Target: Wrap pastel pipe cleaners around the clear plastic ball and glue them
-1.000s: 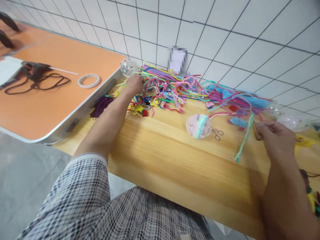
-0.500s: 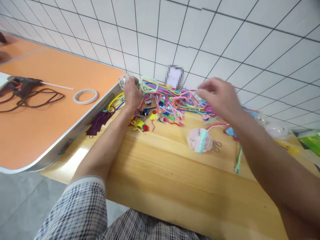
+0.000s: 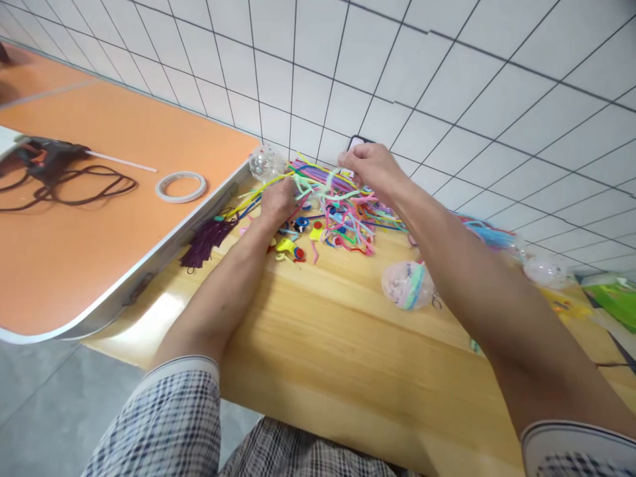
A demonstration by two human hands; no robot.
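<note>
My left hand [image 3: 279,200] is closed at the left end of a heap of coloured pipe cleaners [image 3: 355,212], with pale green pipe cleaners [image 3: 342,195] coming out beside its fingers. Above the back of the heap, my right hand [image 3: 370,164] pinches its fingertips together; a pale green strand runs up to them. Just behind my left hand sits a clear ball with coloured specks [image 3: 265,163]. Small yellow, red and blue pieces [image 3: 291,249] lie in front of the heap. My right forearm partly covers a clear egg-shaped ball with a pastel band [image 3: 407,285] and the scissors [image 3: 436,300].
On the orange table [image 3: 124,265] at left are a roll of white tape [image 3: 181,187] and a black glue gun [image 3: 47,159] with its cord. A purple tassel [image 3: 209,242] lies by the wooden table's left edge. Behind the heap a phone [image 3: 358,141] leans on the tiled wall.
My right hand has moved left and in over the heap, towards my left hand. My left hand has come away from the clear ball, which now shows more fully.
</note>
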